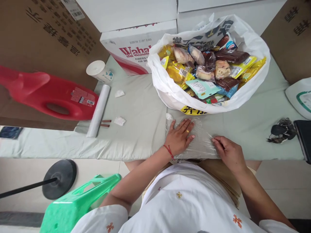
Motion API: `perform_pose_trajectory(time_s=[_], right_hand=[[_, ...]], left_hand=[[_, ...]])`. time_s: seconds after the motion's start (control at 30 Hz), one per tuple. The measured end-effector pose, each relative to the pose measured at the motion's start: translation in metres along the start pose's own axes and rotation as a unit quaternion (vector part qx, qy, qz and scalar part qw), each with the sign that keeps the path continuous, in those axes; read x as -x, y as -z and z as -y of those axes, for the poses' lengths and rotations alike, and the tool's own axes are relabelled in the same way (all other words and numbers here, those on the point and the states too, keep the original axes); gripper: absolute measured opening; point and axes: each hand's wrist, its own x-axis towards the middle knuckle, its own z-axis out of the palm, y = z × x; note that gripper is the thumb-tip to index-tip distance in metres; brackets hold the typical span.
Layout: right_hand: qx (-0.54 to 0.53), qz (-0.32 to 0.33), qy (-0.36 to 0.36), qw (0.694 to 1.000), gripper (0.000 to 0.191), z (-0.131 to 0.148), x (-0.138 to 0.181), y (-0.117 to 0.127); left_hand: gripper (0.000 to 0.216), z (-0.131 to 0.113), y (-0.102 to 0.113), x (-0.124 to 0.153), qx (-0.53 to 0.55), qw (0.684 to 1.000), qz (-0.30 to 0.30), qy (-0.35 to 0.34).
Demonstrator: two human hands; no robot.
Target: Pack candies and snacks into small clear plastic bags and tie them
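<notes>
A sheet of clear plastic wrap (202,137) lies on the pale green bed surface (138,113) right in front of me. My left hand (179,137) rests flat on it, fingers stretched out, with a ring and a red wrist string. At the wrap's right edge my right hand (227,150) pinches the film between its fingertips. Just behind the wrap stands a big white plastic bag (170,90), open and full of several packaged snacks (201,87).
A roll of wrap (98,110) lies to the left beside a red jug (48,97) and a paper cup (98,70). Cardboard boxes (134,45) line the back. A green stool (75,202) and a black stand base (59,178) are on the floor at left.
</notes>
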Motion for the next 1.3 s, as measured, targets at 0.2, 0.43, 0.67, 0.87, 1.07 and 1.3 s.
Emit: perform_pose_trajectory(time_s=[0.2, 0.43, 0.67, 0.87, 1.07, 1.3], right_hand=[[0.085, -0.036, -0.005, 0.996, 0.034, 0.005, -0.017, 0.009], [0.061, 0.083, 0.219, 0.97, 0.039, 0.036, -0.077, -0.023], [0.064, 0.08, 0.148, 0.984, 0.046, 0.017, -0.079, -0.041], [-0.103, 0.08, 0.167, 0.977, 0.028, 0.036, -0.071, 0.031], [0.056, -0.106, 0.187, 0.975, 0.034, 0.042, -0.152, 0.072], [-0.012, -0.13, 0.173, 0.976, 0.029, 0.034, -0.21, 0.071]], left_hand=[[0.069, -0.007, -0.002, 0.002, -0.043, 0.997, -0.002, 0.058], [0.068, -0.002, -0.001, 0.006, -0.048, 0.998, -0.019, 0.038], [0.062, 0.016, 0.016, 0.056, -0.053, 0.997, -0.012, 0.05], [0.074, 0.036, 0.017, 0.074, -0.058, 0.996, 0.017, 0.072], [0.073, 0.035, 0.019, 0.072, -0.055, 0.996, 0.018, 0.069], [0.071, 0.037, 0.019, 0.074, -0.047, 0.996, 0.015, 0.07]])
